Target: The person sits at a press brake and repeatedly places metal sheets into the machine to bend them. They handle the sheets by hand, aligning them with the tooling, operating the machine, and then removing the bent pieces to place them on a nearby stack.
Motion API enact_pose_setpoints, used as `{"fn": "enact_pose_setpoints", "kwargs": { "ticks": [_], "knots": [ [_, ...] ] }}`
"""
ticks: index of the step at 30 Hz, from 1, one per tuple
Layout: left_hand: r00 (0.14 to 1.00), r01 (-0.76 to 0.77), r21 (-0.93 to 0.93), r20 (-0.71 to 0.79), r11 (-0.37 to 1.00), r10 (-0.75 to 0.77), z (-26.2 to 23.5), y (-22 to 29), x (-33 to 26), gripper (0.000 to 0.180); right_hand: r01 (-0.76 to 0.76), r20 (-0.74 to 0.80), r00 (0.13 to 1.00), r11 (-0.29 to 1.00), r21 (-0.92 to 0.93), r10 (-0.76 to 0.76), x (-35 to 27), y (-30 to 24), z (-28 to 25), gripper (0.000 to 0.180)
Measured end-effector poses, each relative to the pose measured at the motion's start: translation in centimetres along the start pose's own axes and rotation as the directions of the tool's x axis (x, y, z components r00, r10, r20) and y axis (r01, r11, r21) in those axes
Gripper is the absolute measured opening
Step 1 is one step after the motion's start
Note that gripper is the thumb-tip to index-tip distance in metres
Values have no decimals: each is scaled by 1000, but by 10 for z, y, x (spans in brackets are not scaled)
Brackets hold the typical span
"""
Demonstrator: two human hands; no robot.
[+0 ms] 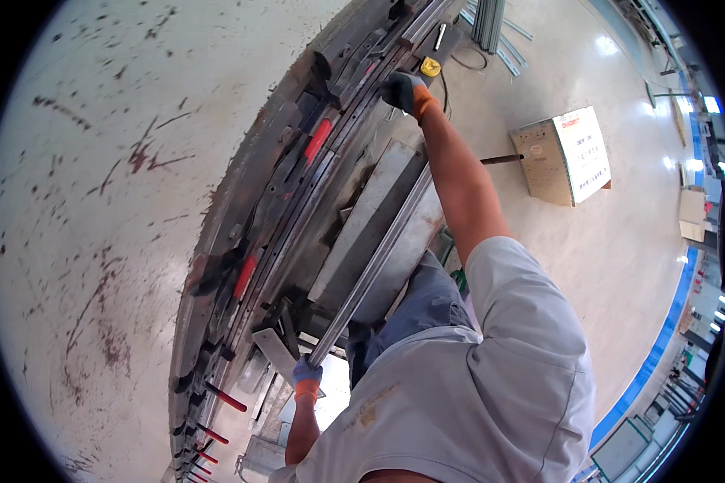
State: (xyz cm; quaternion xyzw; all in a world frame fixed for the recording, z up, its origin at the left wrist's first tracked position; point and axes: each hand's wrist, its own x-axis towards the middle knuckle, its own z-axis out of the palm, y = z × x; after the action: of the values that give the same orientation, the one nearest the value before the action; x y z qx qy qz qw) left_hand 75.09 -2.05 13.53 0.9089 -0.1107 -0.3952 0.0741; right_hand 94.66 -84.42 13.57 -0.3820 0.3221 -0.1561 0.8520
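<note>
My left hand point(307, 374), in a grey-blue glove with an orange cuff, is closed around the lower end of a long metal profile point(370, 278). The profile slants up in front of my body and passes behind my right forearm, where its far end is hidden. My right hand point(407, 92), in a dark glove with an orange cuff, reaches far forward to the edge of a long machine bed point(278, 217). Its fingers are curled at the rail there, and what they grip is hidden. A yellow tape measure point(431, 67) lies just beyond this hand.
Red-handled clamps point(318, 142) line the machine bed, with a large stained pale surface point(121, 201) left of it. A grey metal channel point(366, 217) lies between the bed and me. On the floor to the right are a box point(568, 157) and bundled metal strips point(488, 26).
</note>
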Motion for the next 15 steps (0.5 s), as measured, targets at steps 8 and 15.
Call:
{"fn": "enact_pose_setpoints", "kwargs": {
  "ticks": [8,15],
  "knots": [
    [999,-39,22,38,999,38,-4,-1,21,39,273,93,962,928,-252,-258,20,9,-15,14],
    [999,-20,16,50,1000,20,11,-2,35,54,-125,159,983,971,203,93,-31,39,33,6]
  ]
}}
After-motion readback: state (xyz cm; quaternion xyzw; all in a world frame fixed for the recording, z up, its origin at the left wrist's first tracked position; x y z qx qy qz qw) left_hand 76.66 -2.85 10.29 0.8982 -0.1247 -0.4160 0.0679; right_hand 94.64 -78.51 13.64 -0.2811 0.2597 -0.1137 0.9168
